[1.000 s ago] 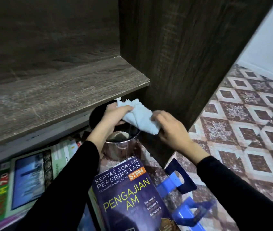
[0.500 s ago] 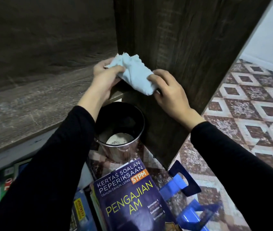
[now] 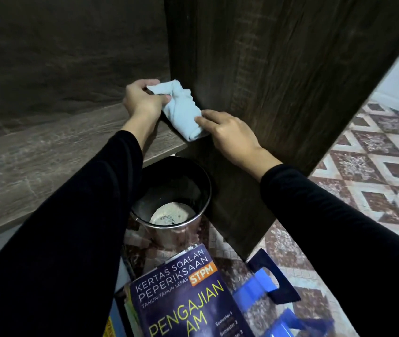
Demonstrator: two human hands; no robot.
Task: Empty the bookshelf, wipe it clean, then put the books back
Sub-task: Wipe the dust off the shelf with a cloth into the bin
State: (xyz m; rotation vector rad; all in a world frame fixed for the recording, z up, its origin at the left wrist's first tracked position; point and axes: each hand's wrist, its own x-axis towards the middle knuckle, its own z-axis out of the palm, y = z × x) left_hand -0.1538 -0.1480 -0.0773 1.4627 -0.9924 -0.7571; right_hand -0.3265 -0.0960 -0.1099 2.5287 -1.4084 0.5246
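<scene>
Cloth (image 3: 181,110) clenched in left grip (image 3: 144,100) over shelf (image 3: 47,154) edge; right grip (image 3: 230,132) touching its near end, hold not discernible. If loosened, cloth could be dropped into bin (image 3: 169,181) below.

Centre frame: the cloth (image 3: 183,113) sits in the corner where the shelf board (image 3: 47,166) meets the upright side panel (image 3: 278,93). The left hand (image 3: 142,100) grips its left end and the right hand (image 3: 230,135) touches its lower right. Below the shelf edge, a pail (image 3: 200,188) stands on the floor (image 3: 376,166), against the panel. Lower centre, a book (image 3: 181,295) lies before the pail, with a plastic holder (image 3: 266,288) just to its right.
</scene>
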